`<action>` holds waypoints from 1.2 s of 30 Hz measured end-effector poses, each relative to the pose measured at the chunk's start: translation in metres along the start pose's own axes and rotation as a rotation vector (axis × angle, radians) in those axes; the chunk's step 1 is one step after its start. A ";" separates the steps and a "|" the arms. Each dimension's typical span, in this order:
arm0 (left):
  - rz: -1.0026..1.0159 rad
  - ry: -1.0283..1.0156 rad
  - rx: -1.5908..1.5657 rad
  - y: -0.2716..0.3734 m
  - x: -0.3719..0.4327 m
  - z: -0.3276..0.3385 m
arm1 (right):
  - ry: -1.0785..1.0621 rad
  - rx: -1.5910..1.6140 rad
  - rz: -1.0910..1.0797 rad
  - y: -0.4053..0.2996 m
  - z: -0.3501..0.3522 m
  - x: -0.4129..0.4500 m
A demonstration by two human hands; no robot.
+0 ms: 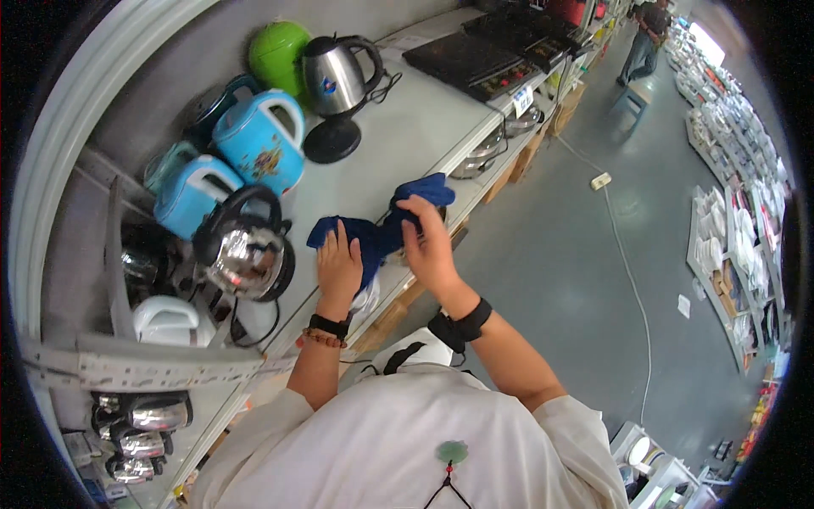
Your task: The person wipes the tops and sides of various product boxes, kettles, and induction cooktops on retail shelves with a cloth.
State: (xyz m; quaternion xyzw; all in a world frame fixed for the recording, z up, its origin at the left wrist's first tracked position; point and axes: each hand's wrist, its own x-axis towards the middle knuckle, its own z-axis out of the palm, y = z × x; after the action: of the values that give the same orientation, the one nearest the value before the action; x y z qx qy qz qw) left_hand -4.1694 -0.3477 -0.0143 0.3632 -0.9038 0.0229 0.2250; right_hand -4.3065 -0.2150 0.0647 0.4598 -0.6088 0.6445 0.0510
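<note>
A dark blue cloth [375,238] lies bunched along the front edge of the pale shelf. Flat on its left part rests my left hand [338,270], fingers stretched out. My right hand [431,245] is curved over the right part, thumb and fingertips apart at the fabric; whether it grips is unclear. To the left of my left hand, a shiny steel kettle [245,261] with a black handle leans toward two blue kettles. The nearer blue kettle [194,194] is plain where visible; the other blue kettle [262,143] has a flower print.
Farther along stand a steel kettle [337,76], its black base [332,139], a green rounded appliance [276,57] and black flat panels [470,54]. Boxes line the lower shelf. A white cable [626,261] crosses the floor to a power strip [600,181]. A person [645,38] stands by a stool [631,105].
</note>
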 end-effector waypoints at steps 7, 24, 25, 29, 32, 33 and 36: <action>0.033 -0.142 -0.111 0.071 0.074 0.042 | -0.297 -0.514 -0.004 0.119 -0.004 0.055; -0.396 -0.194 -0.007 0.038 0.076 0.039 | -0.856 -0.545 -0.052 0.202 0.122 0.154; -0.447 -0.160 -0.001 0.029 0.072 0.033 | -0.873 -0.531 -0.060 0.201 0.121 0.149; -0.583 -0.204 0.059 0.022 0.064 0.029 | -1.027 -0.406 -0.222 0.206 0.086 0.141; -0.594 -0.214 0.053 0.044 0.086 0.040 | -0.844 -0.484 -0.150 0.230 0.053 0.145; -0.565 -0.254 0.037 0.055 0.098 0.046 | -0.829 -0.489 -0.105 0.241 0.039 0.158; -0.370 -0.233 0.010 0.112 0.139 0.067 | -0.742 -0.747 0.007 0.281 -0.007 0.199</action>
State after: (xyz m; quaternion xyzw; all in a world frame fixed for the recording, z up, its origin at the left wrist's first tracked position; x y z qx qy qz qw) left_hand -4.3585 -0.3685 -0.0023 0.5244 -0.8414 -0.0565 0.1178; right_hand -4.5998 -0.3789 -0.0111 0.6054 -0.7758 0.1778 -0.0099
